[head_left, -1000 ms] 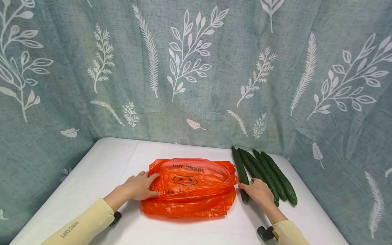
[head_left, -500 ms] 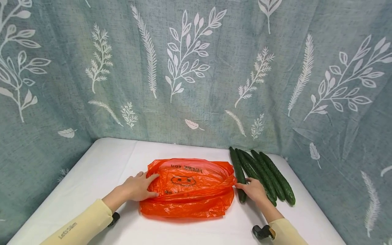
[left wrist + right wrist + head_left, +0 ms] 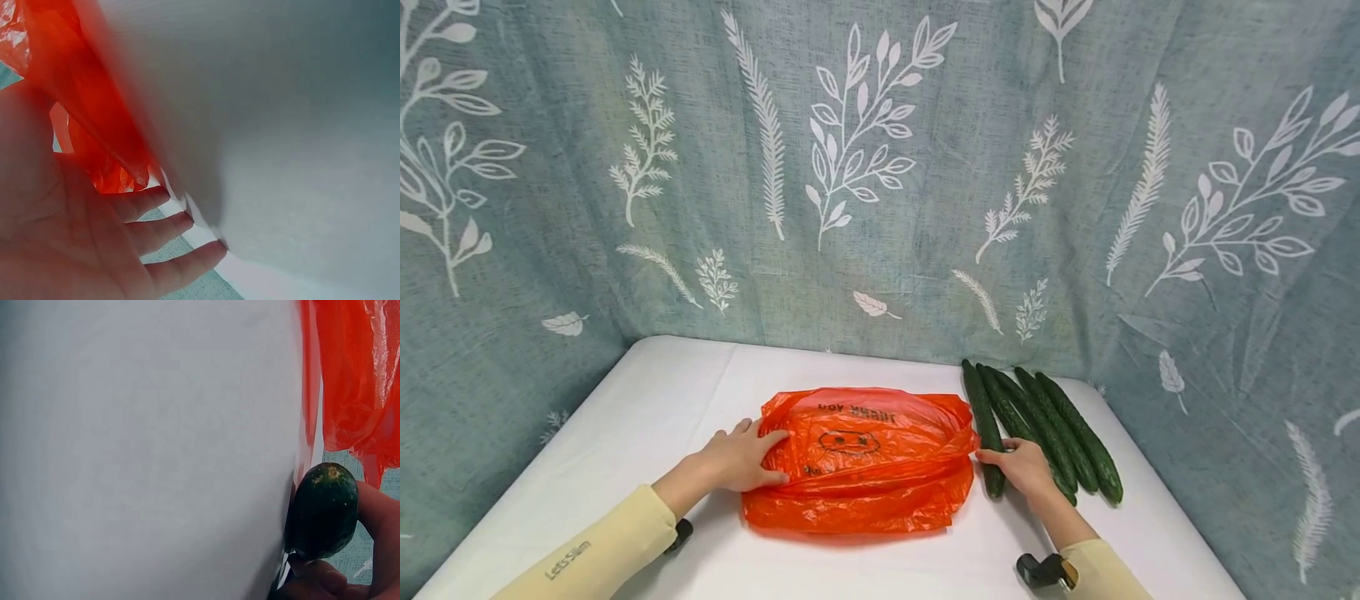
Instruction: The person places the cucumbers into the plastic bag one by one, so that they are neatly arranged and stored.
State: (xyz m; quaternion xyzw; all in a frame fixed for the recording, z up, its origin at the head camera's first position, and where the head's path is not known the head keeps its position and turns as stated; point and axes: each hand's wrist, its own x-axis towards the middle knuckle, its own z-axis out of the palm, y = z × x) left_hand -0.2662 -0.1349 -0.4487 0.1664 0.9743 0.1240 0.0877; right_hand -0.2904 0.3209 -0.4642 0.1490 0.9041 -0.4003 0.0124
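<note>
A crinkled orange-red plastic bag (image 3: 880, 496) with black printing lies across the middle of the table. My left hand (image 3: 747, 458) rests against its left end, thumb and forefinger spread over the plastic. In the left wrist view three fingers (image 3: 178, 269) stretch out straight at the table surface. Just right of the bag lies a dark green cucumber (image 3: 982, 417). My right hand (image 3: 1028, 471) grips this cucumber near its front end, thumb on the bag side and fingers on the other. The right wrist view shows the cucumber's blunt tip (image 3: 324, 511) between them.
Several more cucumbers (image 3: 1078, 442) lie side by side to the right of the right hand. A white cloth covers the table (image 3: 685, 383). Blue-green curtains (image 3: 880, 267) with white leaf prints enclose the back and sides.
The view has shifted slightly. Both hands, the bag and the cucumbers keep nearly the same places relative to one another, with the right hand still at the nearest cucumber.
</note>
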